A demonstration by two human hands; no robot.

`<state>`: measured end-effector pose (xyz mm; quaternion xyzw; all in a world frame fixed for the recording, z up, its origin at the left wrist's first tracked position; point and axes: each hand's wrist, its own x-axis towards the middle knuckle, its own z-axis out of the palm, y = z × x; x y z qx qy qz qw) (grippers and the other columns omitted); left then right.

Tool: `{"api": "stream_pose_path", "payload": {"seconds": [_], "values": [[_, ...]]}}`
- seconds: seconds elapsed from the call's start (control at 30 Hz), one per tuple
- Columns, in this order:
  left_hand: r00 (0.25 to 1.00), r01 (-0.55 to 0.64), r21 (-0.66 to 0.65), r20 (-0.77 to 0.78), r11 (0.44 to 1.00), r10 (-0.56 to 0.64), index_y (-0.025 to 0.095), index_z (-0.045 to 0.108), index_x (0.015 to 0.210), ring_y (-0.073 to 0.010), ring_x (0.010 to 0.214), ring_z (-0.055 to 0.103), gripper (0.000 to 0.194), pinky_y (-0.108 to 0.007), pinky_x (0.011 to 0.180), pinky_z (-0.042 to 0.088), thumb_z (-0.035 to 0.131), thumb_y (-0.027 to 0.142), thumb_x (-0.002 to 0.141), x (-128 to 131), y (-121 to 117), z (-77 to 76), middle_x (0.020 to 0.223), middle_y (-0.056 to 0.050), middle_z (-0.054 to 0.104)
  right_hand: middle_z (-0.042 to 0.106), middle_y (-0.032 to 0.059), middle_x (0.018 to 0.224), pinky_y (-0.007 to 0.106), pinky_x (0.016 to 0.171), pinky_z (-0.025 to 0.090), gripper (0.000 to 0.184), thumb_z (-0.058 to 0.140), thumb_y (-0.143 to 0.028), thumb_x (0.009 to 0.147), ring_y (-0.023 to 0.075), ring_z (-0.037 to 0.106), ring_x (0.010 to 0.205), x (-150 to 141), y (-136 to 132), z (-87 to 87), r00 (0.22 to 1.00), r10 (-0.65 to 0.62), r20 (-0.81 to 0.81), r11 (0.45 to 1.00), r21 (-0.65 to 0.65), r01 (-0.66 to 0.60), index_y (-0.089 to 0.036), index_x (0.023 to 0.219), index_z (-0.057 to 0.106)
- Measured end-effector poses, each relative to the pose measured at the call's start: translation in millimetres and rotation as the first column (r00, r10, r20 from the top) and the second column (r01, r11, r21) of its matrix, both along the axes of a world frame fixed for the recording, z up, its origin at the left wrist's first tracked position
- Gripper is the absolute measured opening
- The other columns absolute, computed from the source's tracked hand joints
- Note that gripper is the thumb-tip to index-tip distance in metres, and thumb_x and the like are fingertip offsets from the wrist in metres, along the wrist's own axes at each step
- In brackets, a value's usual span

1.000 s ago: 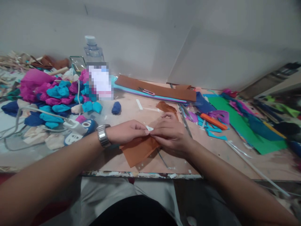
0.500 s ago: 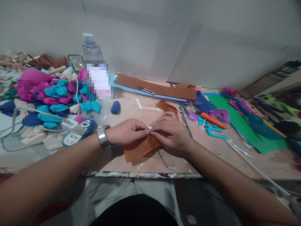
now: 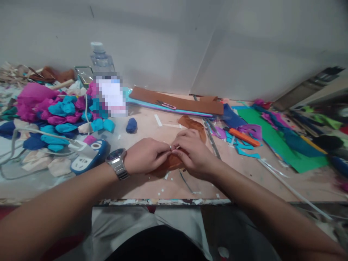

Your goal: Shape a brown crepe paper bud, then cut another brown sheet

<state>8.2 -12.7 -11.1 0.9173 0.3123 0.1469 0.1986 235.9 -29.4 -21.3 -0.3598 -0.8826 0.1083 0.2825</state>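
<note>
My left hand [image 3: 145, 156], with a metal-band watch [image 3: 118, 164] at the wrist, is closed in a pinch over the middle of the table. Thumb and fingertips of my right hand [image 3: 195, 154] are pinched right against it. Between and below them shows a brown sheet of thin paper [image 3: 175, 162], mostly covered by the hands. Its upper edge at the fingertips is hidden. Behind my right hand lies another crumpled brown piece [image 3: 191, 124]. A dark blue wrapped bundle [image 3: 131, 125] rests beyond my left hand.
Pink, blue and cream bundles [image 3: 65, 107] heap up at left, near a blue-and-white power strip [image 3: 89, 157] and a bottle [image 3: 102, 61]. Brown strips [image 3: 176, 101] lie along the wall. An orange cutter [image 3: 244, 137], scraps and a green sheet [image 3: 285, 141] are at right.
The brown sheet that spread out below my hands is now drawn up and bunched, with less of it showing. My left hand has rolled over slightly. The view has shifted a little.
</note>
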Motion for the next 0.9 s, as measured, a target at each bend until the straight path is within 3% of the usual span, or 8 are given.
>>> {"api": "stream_pose_path", "payload": {"seconds": [0.17, 0.47, 0.7, 0.9], "values": [[0.988, 0.055, 0.134, -0.147, 0.989, -0.035, 0.018, 0.073, 0.092, -0.0195, 0.071, 0.066, 0.032, -0.029, 0.064, 0.034, 0.045, 0.026, 0.105, 0.0, 3.7, -4.3, 0.082, -0.007, 0.077, 0.068, 0.0062, 0.096, 0.052, 0.106, 0.034, 0.011, 0.058, -0.016, 0.101, 0.0282, 0.054, 0.113, 0.7, -1.5, 4.0, 0.995, 0.045, 0.090, 0.994, -0.107, -0.035, -0.021, 0.094, 0.063], [0.976, -0.010, 0.117, -0.215, 0.993, 0.035, 0.020, 0.077, 0.103, -0.0220, 0.078, 0.070, 0.033, -0.030, 0.066, 0.035, 0.047, 0.032, 0.107, 1.2, 6.2, -1.4, 0.089, -0.008, 0.080, 0.068, 0.0059, 0.101, 0.048, 0.105, 0.037, 0.006, 0.061, -0.021, 0.101, 0.0260, 0.057, 0.110, 2.1, -1.6, -0.1, 1.000, 0.013, -0.013, 0.992, -0.124, -0.015, -0.022, 0.096, 0.065], [0.998, -0.007, 0.054, -0.064, 0.999, 0.011, 0.019, 0.077, 0.098, -0.0192, 0.072, 0.067, 0.033, -0.029, 0.065, 0.035, 0.052, 0.039, 0.105, -0.5, 3.8, -5.6, 0.083, -0.006, 0.078, 0.067, 0.0054, 0.095, 0.044, 0.097, 0.042, 0.008, 0.060, -0.019, 0.098, 0.0238, 0.059, 0.100, 2.2, 0.6, -1.8, 0.997, 0.065, -0.031, 0.989, -0.127, -0.068, -0.021, 0.091, 0.062], [0.999, 0.023, -0.082, 0.046, 0.996, -0.019, 0.020, 0.077, 0.099, -0.0140, 0.068, 0.063, 0.025, -0.025, 0.066, 0.038, 0.057, 0.033, 0.101, -3.5, 5.7, -3.9, 0.082, -0.002, 0.077, 0.069, 0.0047, 0.095, 0.043, 0.094, 0.043, 0.001, 0.067, -0.024, 0.096, 0.0245, 0.060, 0.100, 6.1, 1.8, -2.5, 0.994, 0.067, -0.083, 0.989, -0.129, -0.077, -0.023, 0.096, 0.067]]}}
